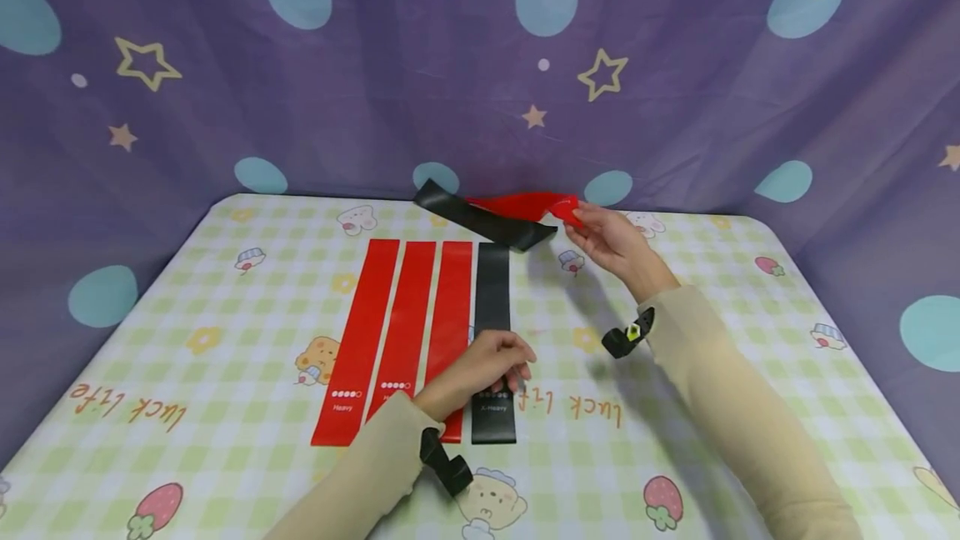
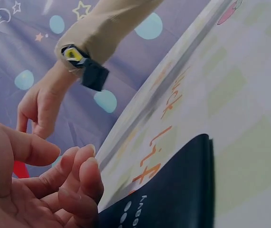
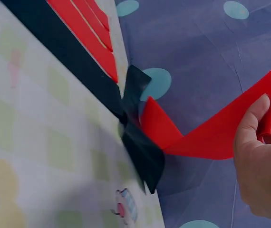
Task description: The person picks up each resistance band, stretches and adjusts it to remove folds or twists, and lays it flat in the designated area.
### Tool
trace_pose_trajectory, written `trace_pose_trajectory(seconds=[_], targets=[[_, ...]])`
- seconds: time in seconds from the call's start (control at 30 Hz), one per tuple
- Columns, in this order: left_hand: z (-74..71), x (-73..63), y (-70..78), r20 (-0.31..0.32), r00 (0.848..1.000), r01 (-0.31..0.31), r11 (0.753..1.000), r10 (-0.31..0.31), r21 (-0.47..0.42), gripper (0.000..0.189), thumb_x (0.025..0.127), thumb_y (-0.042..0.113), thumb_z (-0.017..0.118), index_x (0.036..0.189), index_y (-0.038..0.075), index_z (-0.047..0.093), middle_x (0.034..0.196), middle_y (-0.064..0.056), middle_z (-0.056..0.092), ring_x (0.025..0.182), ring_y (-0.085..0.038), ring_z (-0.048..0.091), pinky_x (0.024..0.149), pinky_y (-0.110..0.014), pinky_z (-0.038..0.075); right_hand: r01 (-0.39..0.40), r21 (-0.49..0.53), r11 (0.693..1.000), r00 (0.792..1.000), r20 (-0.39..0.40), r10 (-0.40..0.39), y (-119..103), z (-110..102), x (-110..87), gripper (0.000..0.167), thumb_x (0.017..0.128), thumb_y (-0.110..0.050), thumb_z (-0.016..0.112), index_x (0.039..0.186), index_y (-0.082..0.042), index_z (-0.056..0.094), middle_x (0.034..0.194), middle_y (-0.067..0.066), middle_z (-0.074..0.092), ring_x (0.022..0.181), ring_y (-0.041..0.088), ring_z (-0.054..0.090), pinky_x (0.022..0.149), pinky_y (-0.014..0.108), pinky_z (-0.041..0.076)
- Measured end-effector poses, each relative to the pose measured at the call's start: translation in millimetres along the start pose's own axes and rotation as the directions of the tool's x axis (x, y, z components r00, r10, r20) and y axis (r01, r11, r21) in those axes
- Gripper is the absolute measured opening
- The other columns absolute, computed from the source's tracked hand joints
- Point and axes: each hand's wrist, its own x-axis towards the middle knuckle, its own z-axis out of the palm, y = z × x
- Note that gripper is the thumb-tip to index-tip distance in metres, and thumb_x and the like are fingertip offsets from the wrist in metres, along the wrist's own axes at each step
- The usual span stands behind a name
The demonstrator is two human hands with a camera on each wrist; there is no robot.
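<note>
My right hand [image 1: 609,242] pinches one end of a red resistance band [image 3: 207,135] at the table's back edge; the band folds and twists away to the left. A loose black band [image 1: 480,215] crosses in front of it, its near end close to the top of a flat black band [image 1: 492,290] marked X-Heavy. My left hand [image 1: 495,361], fingers loosely bent, is over the lower part of that flat black band and holds nothing. To its left lie three flat red bands [image 1: 366,307] side by side, the leftmost labelled Heavy; the left forearm covers parts of them.
A checked, printed tablecloth [image 1: 247,315] covers the table. Behind its back edge hangs a purple curtain [image 1: 420,48] with stars and blue dots. Each wrist carries a small black camera [image 1: 450,465] on a strap.
</note>
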Motion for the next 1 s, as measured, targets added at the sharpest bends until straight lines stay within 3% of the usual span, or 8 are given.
trace_pose_trajectory(seconds=[0.13, 0.3, 0.43, 0.57, 0.63, 0.8, 0.9, 1.0], targets=[[2.3, 3.8, 2.6, -0.019, 1.0, 0.013, 0.999, -0.014, -0.032, 0.023, 0.093, 0.011, 0.049, 0.101, -0.006, 0.063, 0.069, 0.002, 0.063, 0.052, -0.006, 0.054, 0.049, -0.019, 0.039, -0.005, -0.023, 1.0, 0.999, 0.041, 0.006, 10, -7, -6.6, 0.021, 0.099, 0.001, 0.036, 0.119, -0.004, 0.039, 0.093, 0.006, 0.062, 0.075, 0.015, 0.06, 0.069, 0.022, 0.054], [5.6, 13.1, 7.5, -0.062, 0.997, 0.034, 0.989, -0.043, -0.145, 0.03, 0.095, 0.014, 0.047, 0.108, -0.008, 0.062, 0.074, 0.002, 0.066, 0.057, -0.006, 0.057, 0.053, -0.019, 0.042, 0.01, -0.124, 0.992, 0.998, 0.064, -0.002, 28, -14, -13.4, 0.021, 0.099, 0.002, 0.034, 0.118, -0.001, 0.041, 0.089, 0.005, 0.068, 0.076, 0.013, 0.065, 0.07, 0.022, 0.056], [9.3, 24.1, 10.6, -0.102, 0.993, 0.032, 0.956, -0.064, -0.29, 0.036, 0.096, 0.018, 0.045, 0.118, -0.008, 0.057, 0.094, -0.012, 0.071, 0.07, -0.01, 0.065, 0.061, -0.02, 0.048, 0.013, -0.242, 0.97, 0.999, 0.034, -0.005, 41, -18, -17.9, 0.025, 0.098, 0.002, 0.036, 0.123, 0.001, 0.039, 0.089, 0.001, 0.068, 0.077, 0.011, 0.066, 0.072, 0.022, 0.056], [11.3, 35.6, 13.9, -0.119, 0.991, 0.012, 0.918, -0.064, -0.397, 0.043, 0.1, 0.024, 0.041, 0.128, -0.007, 0.05, 0.123, -0.024, 0.061, 0.096, -0.021, 0.068, 0.079, -0.026, 0.054, 0.005, -0.327, 0.945, 1.0, 0.026, 0.004, 51, -21, -24.1, 0.022, 0.098, 0.001, 0.037, 0.12, 0.002, 0.038, 0.089, 0.0, 0.065, 0.077, 0.009, 0.066, 0.076, 0.022, 0.056], [11.9, 39.8, 15.6, -0.13, 0.989, 0.001, 0.897, -0.065, -0.441, 0.044, 0.101, 0.027, 0.04, 0.129, -0.005, 0.049, 0.128, -0.025, 0.058, 0.102, -0.024, 0.066, 0.087, -0.03, 0.054, -0.001, -0.352, 0.936, 1.0, 0.027, 0.012, 56, -23, -26.6, 0.018, 0.097, 0.002, 0.039, 0.115, 0.001, 0.04, 0.088, -0.001, 0.065, 0.076, 0.008, 0.066, 0.076, 0.022, 0.056], [13.6, 44.9, 18.3, -0.18, 0.981, -0.03, 0.855, -0.075, -0.518, 0.041, 0.1, 0.027, 0.043, 0.128, -0.001, 0.051, 0.12, -0.02, 0.062, 0.087, -0.014, 0.068, 0.089, -0.032, 0.054, 0.001, -0.447, 0.894, 1.0, 0.016, 0.007, 68, -30, -30.8, 0.017, 0.096, 0.003, 0.04, 0.112, 0.004, 0.041, 0.083, -0.002, 0.063, 0.072, 0.007, 0.064, 0.073, 0.022, 0.056], [15.0, 47.9, 17.1, -0.195, 0.976, -0.023, 0.852, -0.094, -0.523, 0.04, 0.099, 0.024, 0.044, 0.128, -0.002, 0.05, 0.115, -0.017, 0.065, 0.079, -0.012, 0.068, 0.085, -0.03, 0.055, 0.014, -0.525, 0.851, 1.0, 0.01, -0.011, 72, -34, -34.7, 0.017, 0.094, 0.003, 0.041, 0.111, 0.005, 0.042, 0.079, -0.005, 0.062, 0.07, 0.007, 0.061, 0.071, 0.021, 0.055], [15.1, 51.0, 14.0, -0.224, 0.967, -0.006, 0.868, -0.121, -0.497, 0.036, 0.098, 0.02, 0.048, 0.125, -0.005, 0.049, 0.108, -0.016, 0.066, 0.072, -0.011, 0.067, 0.08, -0.028, 0.056, 0.009, -0.565, 0.825, 1.0, 0.02, 0.003, 77, -34, -37.4, 0.016, 0.092, 0.003, 0.042, 0.108, 0.005, 0.044, 0.077, -0.005, 0.062, 0.069, 0.007, 0.061, 0.07, 0.02, 0.054]])
